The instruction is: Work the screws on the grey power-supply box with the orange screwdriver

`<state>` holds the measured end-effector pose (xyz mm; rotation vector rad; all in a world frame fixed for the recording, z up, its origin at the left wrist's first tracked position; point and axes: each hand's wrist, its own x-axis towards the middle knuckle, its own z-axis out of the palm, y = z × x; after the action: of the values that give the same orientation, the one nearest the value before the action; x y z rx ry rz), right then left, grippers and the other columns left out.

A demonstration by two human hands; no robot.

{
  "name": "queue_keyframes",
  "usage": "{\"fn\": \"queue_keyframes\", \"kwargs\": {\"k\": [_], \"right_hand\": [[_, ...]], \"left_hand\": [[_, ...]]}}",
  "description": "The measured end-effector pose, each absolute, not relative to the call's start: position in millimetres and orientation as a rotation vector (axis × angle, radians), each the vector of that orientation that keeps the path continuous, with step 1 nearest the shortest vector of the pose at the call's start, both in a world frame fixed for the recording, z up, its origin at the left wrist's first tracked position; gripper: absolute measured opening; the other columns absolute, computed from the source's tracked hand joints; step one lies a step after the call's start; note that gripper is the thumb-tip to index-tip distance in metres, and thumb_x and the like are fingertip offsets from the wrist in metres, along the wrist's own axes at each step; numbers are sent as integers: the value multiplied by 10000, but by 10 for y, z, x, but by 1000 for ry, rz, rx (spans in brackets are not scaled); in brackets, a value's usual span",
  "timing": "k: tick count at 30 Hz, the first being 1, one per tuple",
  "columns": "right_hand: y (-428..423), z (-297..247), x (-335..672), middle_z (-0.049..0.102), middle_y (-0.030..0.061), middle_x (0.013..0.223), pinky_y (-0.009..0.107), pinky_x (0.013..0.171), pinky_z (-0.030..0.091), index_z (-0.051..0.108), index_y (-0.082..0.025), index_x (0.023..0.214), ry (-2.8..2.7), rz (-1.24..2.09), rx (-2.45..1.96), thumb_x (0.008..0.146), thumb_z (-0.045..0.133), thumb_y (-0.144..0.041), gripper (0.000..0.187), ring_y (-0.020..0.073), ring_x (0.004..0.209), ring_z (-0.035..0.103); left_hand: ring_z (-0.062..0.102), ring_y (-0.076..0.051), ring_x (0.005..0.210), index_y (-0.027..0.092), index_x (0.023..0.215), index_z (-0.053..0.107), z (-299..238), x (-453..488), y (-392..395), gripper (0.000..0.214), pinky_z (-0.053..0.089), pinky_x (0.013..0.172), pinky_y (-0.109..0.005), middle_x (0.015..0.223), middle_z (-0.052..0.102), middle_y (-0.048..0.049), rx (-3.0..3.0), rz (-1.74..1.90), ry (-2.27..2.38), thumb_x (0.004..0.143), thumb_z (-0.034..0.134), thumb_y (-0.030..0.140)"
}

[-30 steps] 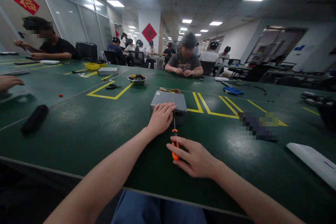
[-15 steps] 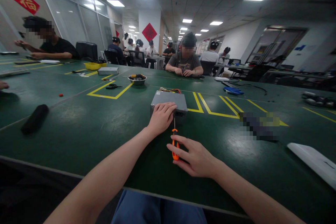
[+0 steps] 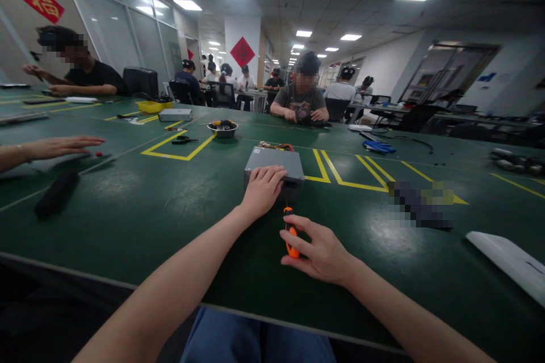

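Note:
A grey metal power supply unit (image 3: 276, 160) sits on the green table in front of me, its socket side facing me and coloured cables behind it. Across its near left corner lies my left hand (image 3: 263, 190), fingers on the top and thumb hidden, gripping it. Just in front of the unit, my right hand (image 3: 317, 247) holds an orange and black screwdriver (image 3: 292, 243) by its handle, between fingers and thumb. The screwdriver's shaft points at the unit's near face; I cannot tell whether the tip touches it.
A metal bowl (image 3: 222, 129) with tools stands beyond the unit to the left. Black pliers (image 3: 184, 140) lie nearby. Another person's hand (image 3: 59, 147) reaches in at the left, near a black object (image 3: 57, 194). Blue gloves (image 3: 378, 147) and a white panel (image 3: 508, 261) lie at the right.
My right hand and the screwdriver have shifted slightly right, and the handle has tilted. My left hand and the unit stay put. Another person's hand has come further in from the left.

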<state>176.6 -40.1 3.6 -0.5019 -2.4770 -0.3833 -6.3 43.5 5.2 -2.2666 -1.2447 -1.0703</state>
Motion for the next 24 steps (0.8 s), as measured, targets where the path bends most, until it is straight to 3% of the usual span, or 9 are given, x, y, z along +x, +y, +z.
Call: {"fn": "queue_keyframes", "kwargs": {"k": [3,6,9,13,20,24], "right_hand": [[-383,-6,1766,555,163,1077,315,666,552,488,-157,1055,-2402,-303,-520,824,550,-488,408,224,897,619],[-387,-15,1784,522,172,1132,329,685,559,433,-163,1070,-2383,-153,-557,815,553,-503,442,239,970,601],[-421,24,1796,476,201,1194,329,697,554,414,-135,1142,-2462,-101,-577,844,523,-413,421,239,981,596],[-446,58,1783,509,192,1195,294,669,542,451,-140,1186,-2553,-279,-529,876,477,-323,361,210,903,628],[-395,12,1798,549,180,1181,298,662,568,363,-194,1107,-2337,-23,-533,846,540,-448,405,203,906,659],[-419,41,1805,517,195,1215,337,736,567,378,-164,1148,-2409,-34,-580,847,551,-349,394,240,1039,603]], "left_hand": [[469,-178,1165,241,1170,496,52,-66,431,281,317,967,-360,1242,562,-26,-2270,-1067,-1243,909,399,207],[469,-177,1163,236,1170,496,54,-71,429,280,320,963,-356,1238,564,-26,-2272,-1061,-1240,911,395,207],[472,-176,1159,235,1166,498,53,-69,430,274,322,960,-357,1237,564,-23,-2271,-1059,-1239,915,390,212],[471,-177,1162,238,1160,504,51,-61,430,274,322,964,-364,1236,566,-26,-2264,-1066,-1247,906,406,204],[472,-179,1166,240,1163,500,42,-63,438,275,328,960,-361,1238,566,-26,-2269,-1066,-1244,907,405,204],[471,-180,1166,241,1161,503,37,-61,444,275,324,962,-364,1239,565,-26,-2266,-1073,-1248,906,410,201]]}}
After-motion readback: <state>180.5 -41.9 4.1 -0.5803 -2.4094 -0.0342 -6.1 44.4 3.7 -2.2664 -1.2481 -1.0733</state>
